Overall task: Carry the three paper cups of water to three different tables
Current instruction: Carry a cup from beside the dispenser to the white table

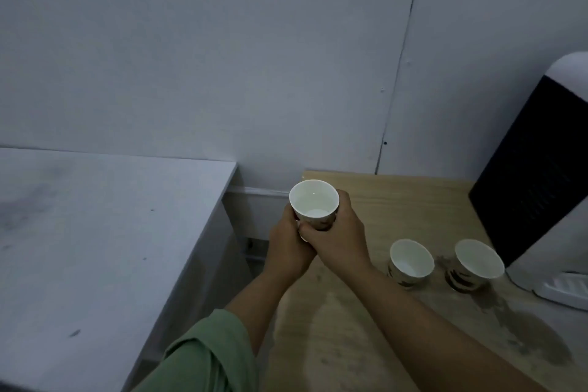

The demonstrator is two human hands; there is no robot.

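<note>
Head view: both hands, left hand (288, 245) and right hand (337, 237), are wrapped closed around one paper cup (314, 205), held upright over the gap between benches. Keep it level (water shows inside) and grip lightly. Two other cups (410, 262) (477, 264) stand right of the hands on the wooden bench (397, 200). The grey bench (111, 232), left, offers open room; mind its near corner.

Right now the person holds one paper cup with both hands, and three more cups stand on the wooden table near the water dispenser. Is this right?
Not quite: only two cups stand on the wooden table near the water dispenser, not three. The head view shows it. The person does hold one paper cup with both hands, left and right.
</note>
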